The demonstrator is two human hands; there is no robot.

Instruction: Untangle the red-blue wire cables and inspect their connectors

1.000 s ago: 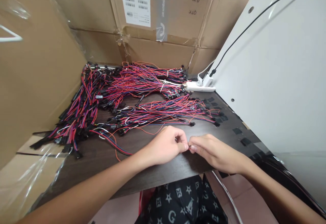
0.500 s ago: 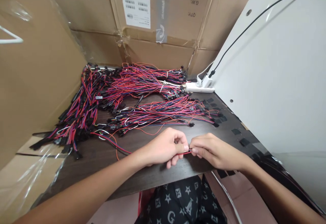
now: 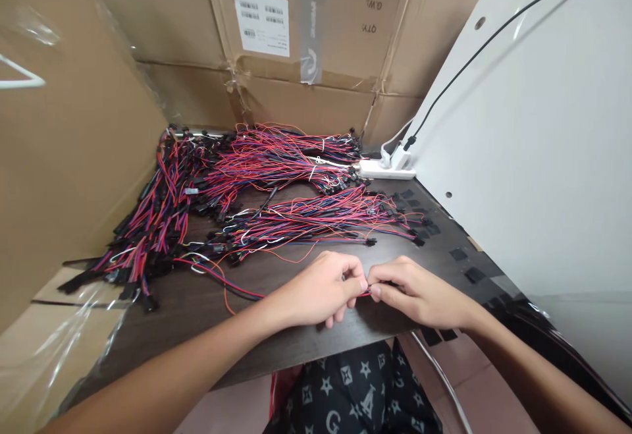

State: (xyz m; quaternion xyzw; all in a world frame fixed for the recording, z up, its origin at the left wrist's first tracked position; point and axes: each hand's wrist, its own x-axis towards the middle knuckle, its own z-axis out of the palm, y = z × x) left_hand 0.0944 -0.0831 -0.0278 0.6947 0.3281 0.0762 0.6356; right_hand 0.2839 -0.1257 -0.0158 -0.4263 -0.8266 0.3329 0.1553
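Note:
Near the front edge of the dark table, my left hand (image 3: pixel 332 289) pinches a red and dark wire harness (image 3: pixel 237 289) between thumb and fingers. My right hand (image 3: pixel 412 291) is closed on the same wires just to the right, its fingertips almost touching the left ones. Only a short red stretch shows between the two hands; the wire end inside the right hand is hidden. The harness runs left under my left forearm to the pile. Beyond the hands lies a loose bundle of wire harnesses (image 3: pixel 316 220) with black connectors.
Tied wire bundles (image 3: pixel 276 157) lie at the back, and another heap of harnesses (image 3: pixel 158 210) on the left. A white power strip (image 3: pixel 388 170) sits at the back right beside a white panel (image 3: pixel 538 144). Black tape pieces (image 3: pixel 474 275) stick along the table's right edge. Cardboard (image 3: pixel 187 95) encloses the back and left.
Both hands keep their pinch at nearly the same spot. The left fingers have curled in slightly, and the harness section left of the forearm has shifted a little.

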